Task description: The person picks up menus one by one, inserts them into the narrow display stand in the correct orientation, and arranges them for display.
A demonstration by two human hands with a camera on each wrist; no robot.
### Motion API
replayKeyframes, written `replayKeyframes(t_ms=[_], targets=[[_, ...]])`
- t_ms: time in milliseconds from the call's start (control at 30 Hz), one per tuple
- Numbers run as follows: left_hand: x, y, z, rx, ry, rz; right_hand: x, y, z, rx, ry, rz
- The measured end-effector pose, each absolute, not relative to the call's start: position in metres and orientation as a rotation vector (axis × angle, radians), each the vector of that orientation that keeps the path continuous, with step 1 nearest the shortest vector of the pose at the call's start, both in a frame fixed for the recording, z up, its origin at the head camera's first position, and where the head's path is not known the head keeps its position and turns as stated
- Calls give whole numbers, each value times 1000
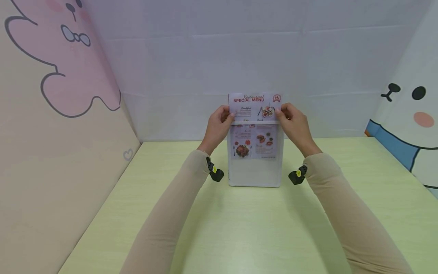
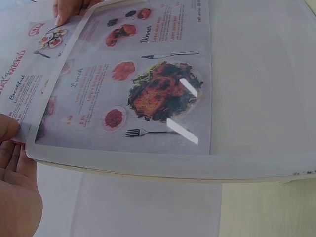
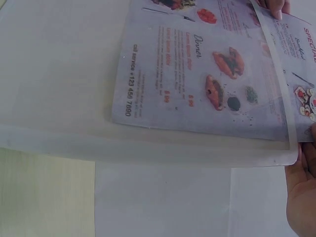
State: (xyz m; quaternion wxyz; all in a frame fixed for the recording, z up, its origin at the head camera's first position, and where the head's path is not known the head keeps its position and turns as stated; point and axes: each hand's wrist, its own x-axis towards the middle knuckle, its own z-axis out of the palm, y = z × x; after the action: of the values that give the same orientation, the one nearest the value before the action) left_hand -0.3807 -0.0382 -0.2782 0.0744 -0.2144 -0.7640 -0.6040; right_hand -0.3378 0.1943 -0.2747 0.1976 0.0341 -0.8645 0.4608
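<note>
A printed menu sheet [image 1: 249,110] stands partly inside a clear-fronted, white-edged sign holder [image 1: 254,173]; its upper part sticks out above the holder's top edge. My left hand [image 1: 219,125] pinches the sheet's left edge, thumb in front. On the other side my right hand [image 1: 295,123] pinches the right edge the same way. In the left wrist view, the menu's lower part [image 2: 98,123] lies behind the clear front, with bare holder below it. The right wrist view shows the sheet's bottom corner [image 3: 128,111] inside the holder. Fingers behind the sheet are partly hidden.
The holder stands on a pale green-yellow table [image 1: 239,228]. A white sheet backdrop [image 1: 205,68] rises behind it. Cartoon-printed panels flank the table, a pink figure [image 1: 68,76] on the left and a white bear [image 1: 410,114] on the right.
</note>
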Motion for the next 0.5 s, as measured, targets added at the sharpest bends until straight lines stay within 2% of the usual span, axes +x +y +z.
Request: replayKeyframes(t_ms=[500], targets=[[-383,-39,-283,-678,-2275,-1824,-336,193,-275,106,-2431,1316]])
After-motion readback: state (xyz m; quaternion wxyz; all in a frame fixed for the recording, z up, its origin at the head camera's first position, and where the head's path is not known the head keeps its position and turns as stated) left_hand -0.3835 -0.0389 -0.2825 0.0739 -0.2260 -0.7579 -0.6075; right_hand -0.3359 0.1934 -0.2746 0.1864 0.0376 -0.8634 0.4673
